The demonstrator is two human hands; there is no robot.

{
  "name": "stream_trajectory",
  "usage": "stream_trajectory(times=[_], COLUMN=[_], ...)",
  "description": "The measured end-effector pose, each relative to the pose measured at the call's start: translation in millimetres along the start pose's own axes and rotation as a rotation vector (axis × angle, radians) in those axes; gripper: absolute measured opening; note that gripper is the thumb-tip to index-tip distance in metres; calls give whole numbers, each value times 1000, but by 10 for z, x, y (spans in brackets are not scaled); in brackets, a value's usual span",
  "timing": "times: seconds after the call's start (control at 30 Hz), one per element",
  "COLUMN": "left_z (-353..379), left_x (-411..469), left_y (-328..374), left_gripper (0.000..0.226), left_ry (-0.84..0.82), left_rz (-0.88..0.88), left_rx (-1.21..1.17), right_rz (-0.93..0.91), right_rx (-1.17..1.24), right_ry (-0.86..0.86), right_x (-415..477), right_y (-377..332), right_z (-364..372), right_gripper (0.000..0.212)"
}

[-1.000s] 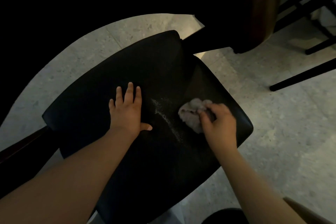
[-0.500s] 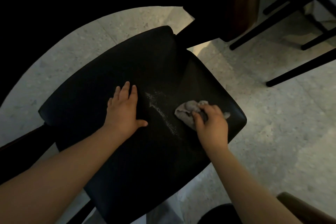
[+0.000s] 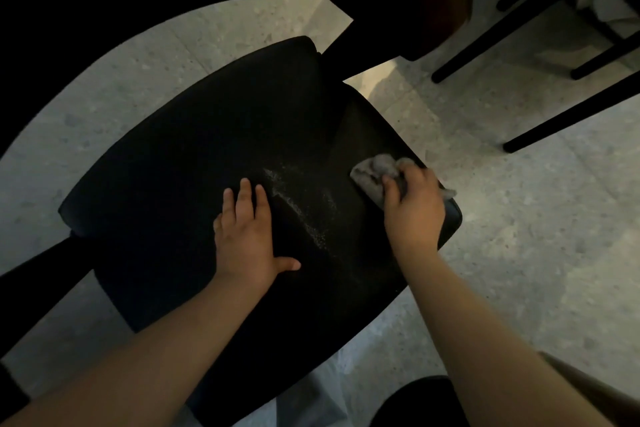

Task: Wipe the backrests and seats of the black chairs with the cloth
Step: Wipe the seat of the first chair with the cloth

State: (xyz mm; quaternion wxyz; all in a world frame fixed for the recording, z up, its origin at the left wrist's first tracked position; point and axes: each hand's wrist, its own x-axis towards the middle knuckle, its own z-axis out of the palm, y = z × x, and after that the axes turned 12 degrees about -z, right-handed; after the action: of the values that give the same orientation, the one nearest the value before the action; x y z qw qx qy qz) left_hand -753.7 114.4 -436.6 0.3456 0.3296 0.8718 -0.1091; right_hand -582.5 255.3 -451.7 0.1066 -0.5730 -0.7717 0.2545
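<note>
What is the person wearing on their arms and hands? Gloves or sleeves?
Nothing that shows. The left hand and right hand have no gloves or watch to be seen, and both forearms are uncovered up to the picture's edge, no sleeves in view.

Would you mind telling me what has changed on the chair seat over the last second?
The right hand, gripping the cloth, has slid it farther from the dust streak, toward the right edge of the seat. Nothing was picked up or let go. The left hand stays flat on the seat beside the streak, which is still unwiped.
</note>
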Motion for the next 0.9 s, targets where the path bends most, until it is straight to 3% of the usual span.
stream_trajectory(times=[0.2,0.37,0.5,0.8,0.9], left_z=[-28,-29,-17,18,34], left_x=[-9,2,19,-4,5], left_y=[64,137,140,73,70], left_gripper=[137,138,138,136,136], left_ry=[-19,-33,-37,10,27], left_rz=[-26,-57,-61,-24,-30], left_rx=[62,142,160,165,189], right_rz=[-29,29,69,19,32], right_rx=[84,12,-24,106,78], right_ry=[-127,30,29,-43,19], right_x=[-571,-143,74,-821,-780], right_y=[-34,165,246,103,187], right_z=[-89,-326,-220,-95,-212], right_gripper=[24,29,32,21,18])
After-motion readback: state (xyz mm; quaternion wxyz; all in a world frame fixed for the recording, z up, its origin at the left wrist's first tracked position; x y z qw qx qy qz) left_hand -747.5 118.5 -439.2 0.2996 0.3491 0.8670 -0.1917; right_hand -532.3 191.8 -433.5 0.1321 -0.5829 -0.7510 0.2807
